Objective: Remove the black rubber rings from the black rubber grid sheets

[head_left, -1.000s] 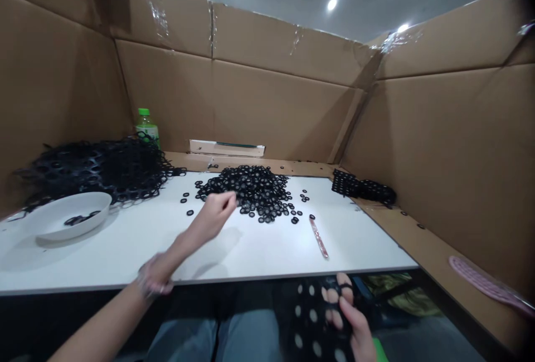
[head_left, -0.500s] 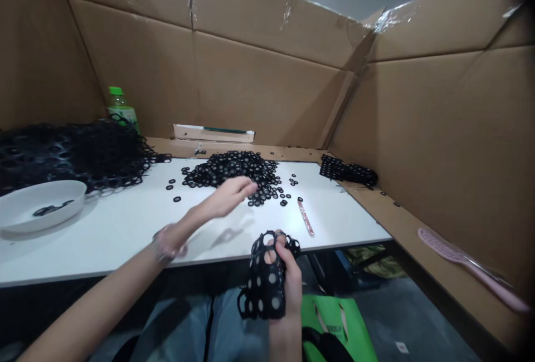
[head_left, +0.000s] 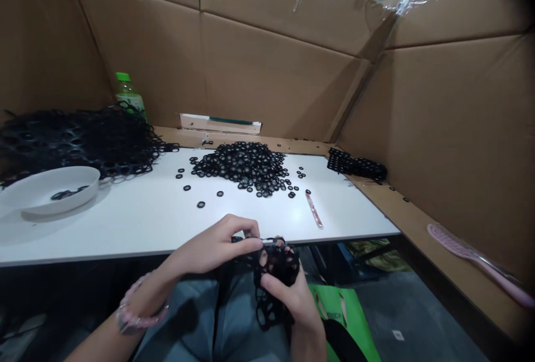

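Observation:
My right hand [head_left: 297, 295] is wrapped round a floppy black perforated sheet [head_left: 271, 306] with round holes, held above my lap at the table's front edge. My left hand [head_left: 219, 242] is closed at the sheet's upper left edge, thumb and fingers pinching a black strip of it. Parts of that strip are hidden behind the fingers. Beyond both hands, a heap of small black rings [head_left: 246, 161] lies on the white table [head_left: 137, 223], with several loose rings around it.
At left stand a white bowl [head_left: 25, 203] with black pieces inside, a tangle of black mesh [head_left: 79, 142] and a green-capped bottle [head_left: 129, 94]. A thin red-and-white packet [head_left: 314, 210], a black perforated roll [head_left: 359, 167] and a pink brush [head_left: 451, 242] lie right. Cardboard walls surround the table.
My left hand has come down from beside the ring heap to the black sheet and closed on its edge. My right hand has turned the sheet. Two loose rings have come into view.

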Demonstrator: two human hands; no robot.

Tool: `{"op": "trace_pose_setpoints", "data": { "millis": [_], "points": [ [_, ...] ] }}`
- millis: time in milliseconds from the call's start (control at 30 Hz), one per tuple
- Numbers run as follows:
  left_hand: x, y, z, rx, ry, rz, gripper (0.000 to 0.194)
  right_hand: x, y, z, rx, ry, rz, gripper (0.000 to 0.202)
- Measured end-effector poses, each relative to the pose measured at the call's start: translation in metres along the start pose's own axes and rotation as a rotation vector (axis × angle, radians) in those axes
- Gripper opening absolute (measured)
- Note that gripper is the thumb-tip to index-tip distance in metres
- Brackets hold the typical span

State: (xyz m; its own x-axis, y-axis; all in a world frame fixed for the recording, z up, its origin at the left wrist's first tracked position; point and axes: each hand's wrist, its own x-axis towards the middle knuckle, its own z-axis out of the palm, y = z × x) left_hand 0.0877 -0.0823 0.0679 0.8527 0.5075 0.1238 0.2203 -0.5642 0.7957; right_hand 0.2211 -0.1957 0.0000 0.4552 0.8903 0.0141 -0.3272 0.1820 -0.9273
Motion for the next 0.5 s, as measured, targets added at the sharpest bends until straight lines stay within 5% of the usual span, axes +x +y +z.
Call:
{"op": "trace_pose_setpoints", "data": {
  "millis": [67,233,367,500],
  "points": [
    [0.001,-0.001,-0.001,0.092,0.007,0.027,0.022,0.002,0.004,-0.003,0.000,-0.071,-0.015,0.030],
    [-0.007,-0.001,0.025,0.410,0.466,0.057,0.026,0.007,0.011,0.002,0.175,-0.104,0.062,0.017],
    [-0.021,0.003,0.051,0.326,0.322,0.086,0.035,0.006,0.008,0.010,0.186,-0.065,0.029,0.013],
    [-0.028,0.002,0.057,0.181,0.251,-0.015,0.026,0.003,0.010,0.009,0.068,-0.001,0.012,0.020]
  ]
}}
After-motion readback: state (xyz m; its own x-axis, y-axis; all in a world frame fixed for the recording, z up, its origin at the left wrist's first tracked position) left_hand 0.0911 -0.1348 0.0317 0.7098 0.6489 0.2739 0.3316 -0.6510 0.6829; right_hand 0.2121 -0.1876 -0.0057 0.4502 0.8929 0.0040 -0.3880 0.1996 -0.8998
